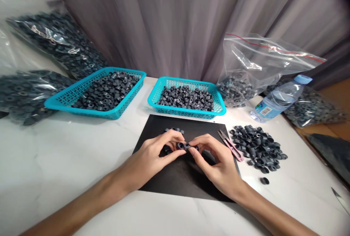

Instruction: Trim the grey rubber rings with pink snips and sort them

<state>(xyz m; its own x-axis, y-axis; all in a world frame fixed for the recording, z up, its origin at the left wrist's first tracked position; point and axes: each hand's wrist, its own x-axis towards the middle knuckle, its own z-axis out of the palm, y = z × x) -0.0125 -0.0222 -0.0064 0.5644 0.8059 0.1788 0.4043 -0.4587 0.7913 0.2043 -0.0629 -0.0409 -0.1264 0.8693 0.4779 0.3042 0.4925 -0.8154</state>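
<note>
Above a black mat, my left hand pinches a small dark ring-shaped part between thumb and fingertips. My right hand grips a second small dark part with a hole in it, right beside the first. The two parts touch or nearly touch; I cannot tell whether they are joined. Several more dark pieces lie on the mat behind my left fingers, partly hidden. Pink-handled thread snips rest at the mat's right edge, near my right hand.
Two turquoise baskets of dark parts stand at the back. A loose heap of dark caps lies on the right, one cap apart. A tilted water bottle and filled zip bags flank the white table.
</note>
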